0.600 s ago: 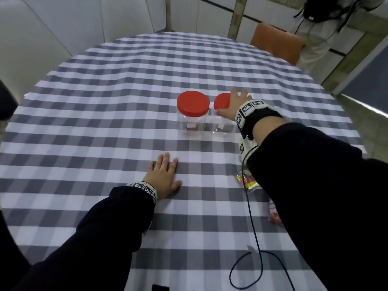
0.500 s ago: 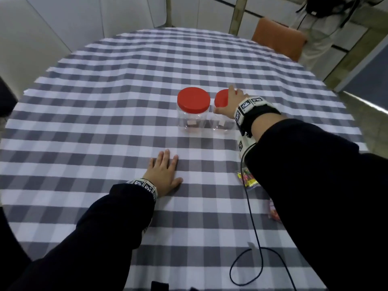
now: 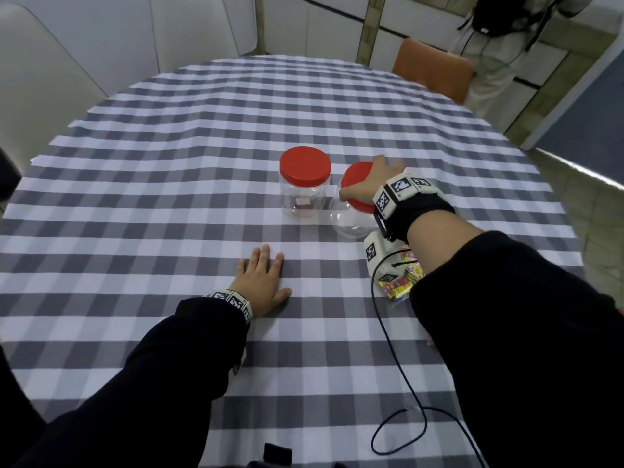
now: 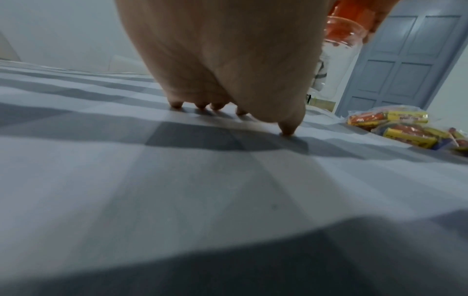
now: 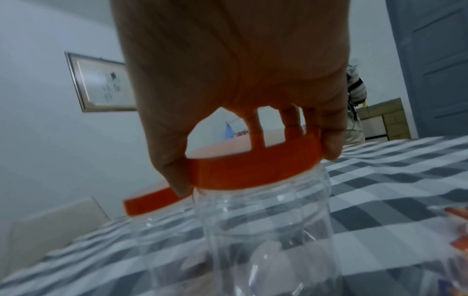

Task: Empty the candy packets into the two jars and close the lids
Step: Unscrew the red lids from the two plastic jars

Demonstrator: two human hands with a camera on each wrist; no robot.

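Observation:
Two clear plastic jars with red lids are on the checked tablecloth. The left jar [image 3: 305, 184] stands upright with its lid on. My right hand [image 3: 366, 185] grips the red lid [image 5: 253, 172] of the right jar [image 3: 353, 219] from above, thumb and fingers curled round its rim; that jar is tilted toward me and looks empty. My left hand [image 3: 261, 282] lies flat on the cloth in front of the jars, fingers straight, its fingertips [image 4: 201, 106] touching the cloth. Candy packets [image 3: 401, 282] lie under my right forearm, also seen as yellow and orange candy packets [image 4: 395, 126].
A round table with a grey and white checked cloth [image 3: 169, 197]. A black cable [image 3: 398, 366] trails from my right wrist across the near cloth. An orange chair [image 3: 435, 70] stands at the far side, with a person [image 3: 499, 45] behind it. A white chair [image 3: 40, 72] is at the left.
My right hand has closed round the right jar's lid and pulled the jar nearer, tilting it away from the left jar. The left hand has stayed flat.

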